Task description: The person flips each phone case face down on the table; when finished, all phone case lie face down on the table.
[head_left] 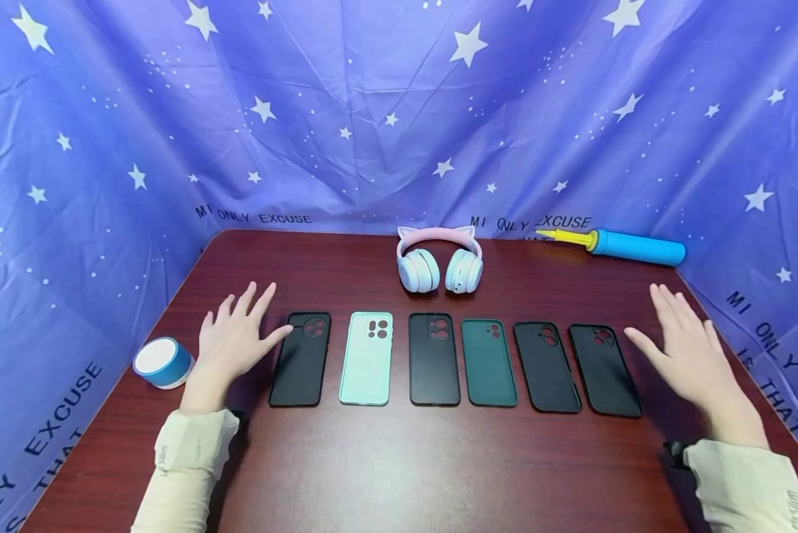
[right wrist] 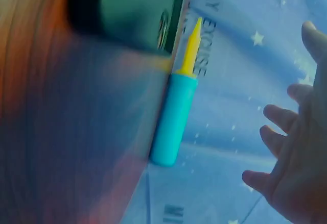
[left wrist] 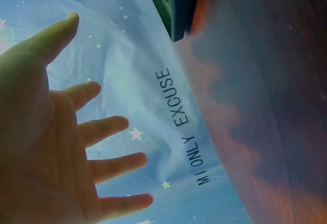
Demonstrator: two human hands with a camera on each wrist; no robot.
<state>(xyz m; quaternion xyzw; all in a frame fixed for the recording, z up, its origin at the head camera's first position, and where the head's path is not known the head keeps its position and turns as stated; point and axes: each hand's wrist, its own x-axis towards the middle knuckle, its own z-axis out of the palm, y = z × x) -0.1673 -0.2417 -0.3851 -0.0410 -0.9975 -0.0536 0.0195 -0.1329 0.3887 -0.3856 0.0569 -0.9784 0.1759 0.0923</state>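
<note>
Six phone cases (head_left: 434, 370) are lying in a row across the worktop (head_left: 372, 474); the left hand (head_left: 231, 342) is hovering at their nine o'clock, the right hand (head_left: 693, 357) at three, both with fingers spread. Cat-ear headphones (head_left: 437, 235) are sitting at twelve, a balloon pump (head_left: 628, 248) at two.

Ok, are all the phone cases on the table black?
No, the second case from the left is pale mint green.

Left hand (left wrist: 48, 137), palm visible, fingers (left wrist: 118, 167) spread. Corner of dark case (left wrist: 175, 4) at top edge, apart from hand. Reddish-brown counter (left wrist: 260, 81) right. Blue star-print cloth (left wrist: 127, 71) behind fingers, lettered "MI ONLY EXCUSE".
</note>
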